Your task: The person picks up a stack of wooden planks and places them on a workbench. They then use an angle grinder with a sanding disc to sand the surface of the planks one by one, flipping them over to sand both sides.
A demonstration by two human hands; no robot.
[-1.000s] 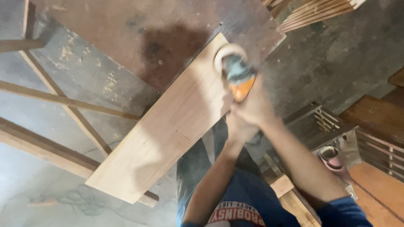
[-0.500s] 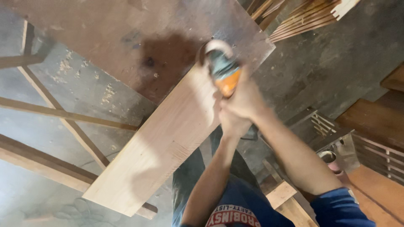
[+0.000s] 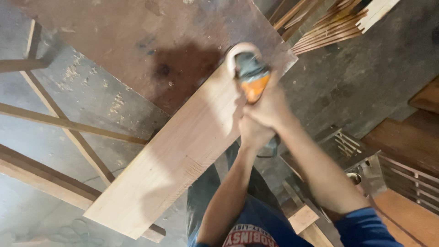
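Note:
A long pale wooden plank (image 3: 183,151) lies slanted across a dark brown board (image 3: 151,50). An orange and grey power sander (image 3: 249,75) presses on the plank's far end, its round pad at the top. My right hand (image 3: 270,107) wraps the sander's body from behind. My left hand (image 3: 251,130) sits just below it, closed around the tool's rear and my right hand.
Bare wooden frame rails (image 3: 59,123) cross the dusty concrete floor at the left. A stack of thin wood strips (image 3: 338,23) lies at the top right. A slatted wooden piece (image 3: 352,151) and reddish planks (image 3: 411,137) stand at the right. A cable (image 3: 68,233) lies on the floor at the lower left.
Both hands have kept their grip on the sander and stayed at the plank's far end. The view has shifted slightly.

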